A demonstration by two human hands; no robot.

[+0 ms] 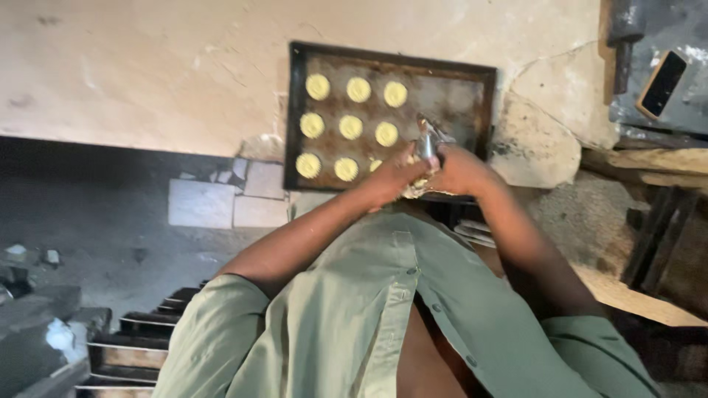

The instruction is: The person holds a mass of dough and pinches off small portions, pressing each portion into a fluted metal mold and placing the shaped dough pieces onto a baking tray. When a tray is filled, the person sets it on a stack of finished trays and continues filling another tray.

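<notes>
A dark metal baking tray (472,88) lies on a worn pale worktop (147,66). Several round yellow dough swirls (351,127) sit on it in rows at its left part. Both my hands grip a clear piping bag (428,140) over the tray's near edge. My left hand (394,177) squeezes the bag's lower part. My right hand (461,168) clasps it from the right side. The bag's tip is hidden behind my hands. My green shirt fills the lower part of the view.
A dark phone (662,83) rests on a grey surface at the top right. Stacked empty metal trays (129,346) stand at the lower left. Pale tiles (221,203) line the worktop's front. Wooden boards (641,295) lie at the right.
</notes>
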